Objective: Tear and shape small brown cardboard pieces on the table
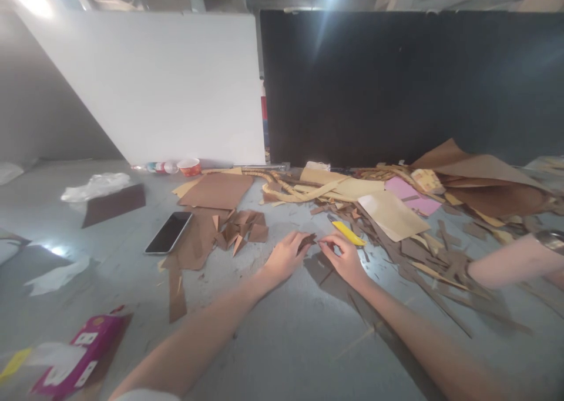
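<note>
Between the fingers of my left hand [285,255] is a small brown paper piece [307,243]. Close beside it on the right, my right hand [344,259] has thumb and forefinger pinched together; what they hold, if anything, is too small to make out. A yellow utility knife [348,233] lies on the grey table just beyond my right hand. To the left of my left hand sits a pile of folded brown paper pieces [240,227]. Thin brown offcuts [409,254] are heaped to the right.
A phone [168,233] rests at the left, near brown sheets [217,190]. Nearer stands a purple pack [83,354]. Tan strips and a beige sheet [393,214] lie behind my hands. Another person's forearm [515,263] reaches in from the right. Upright panels [194,89] bound the back.
</note>
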A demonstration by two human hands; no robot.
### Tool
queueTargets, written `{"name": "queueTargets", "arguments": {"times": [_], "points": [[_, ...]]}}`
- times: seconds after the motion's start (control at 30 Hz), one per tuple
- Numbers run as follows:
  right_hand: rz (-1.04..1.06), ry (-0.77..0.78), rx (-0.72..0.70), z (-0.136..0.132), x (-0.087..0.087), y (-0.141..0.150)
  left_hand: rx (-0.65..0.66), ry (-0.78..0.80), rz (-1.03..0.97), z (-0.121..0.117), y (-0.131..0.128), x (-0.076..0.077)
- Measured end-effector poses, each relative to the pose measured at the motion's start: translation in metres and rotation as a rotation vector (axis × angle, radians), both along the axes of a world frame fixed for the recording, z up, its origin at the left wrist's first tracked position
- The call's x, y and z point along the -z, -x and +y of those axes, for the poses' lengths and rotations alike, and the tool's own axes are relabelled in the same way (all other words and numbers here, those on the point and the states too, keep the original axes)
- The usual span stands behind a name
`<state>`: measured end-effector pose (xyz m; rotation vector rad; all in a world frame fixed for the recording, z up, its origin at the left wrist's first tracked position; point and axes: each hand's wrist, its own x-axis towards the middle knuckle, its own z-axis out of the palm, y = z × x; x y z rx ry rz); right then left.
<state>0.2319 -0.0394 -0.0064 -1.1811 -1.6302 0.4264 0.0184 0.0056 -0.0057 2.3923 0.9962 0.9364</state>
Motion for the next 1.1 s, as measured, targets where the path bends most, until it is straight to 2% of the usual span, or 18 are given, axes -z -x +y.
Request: {"name": "queueTargets", "arguments": {"times": [0.17,0.43,0.6,0.77,0.9,1.0,1.1], "points": [[0.059,0.059,-0.029,0.001,0.002,-0.001,0.013,-0.087,0.07,-0.002,0.0,0.0],[0.195,0.137,-0.052,0.002,0.003,0.002,0.065,-0.319,0.118,-0.005,0.0,-0.002],[0.163,0.135,-0.123,-0.001,-0.002,0.004,0.079,-0.454,0.123,-0.004,-0.002,0.0],[0.151,0.188,-0.128,0.0,-0.002,0.005,0.116,-0.504,0.155,-0.004,-0.002,0.0],[0.178,0.243,-0.055,0.003,0.005,0.005,0.133,-0.525,0.164,-0.004,-0.002,-0.001],[0.219,0.211,0.039,0.005,0.009,0.005,0.12,-0.524,0.175,-0.004,-0.003,0.0],[0.206,0.147,0.075,0.005,0.008,0.005,0.111,-0.514,0.181,-0.004,-0.003,0.0]]}}
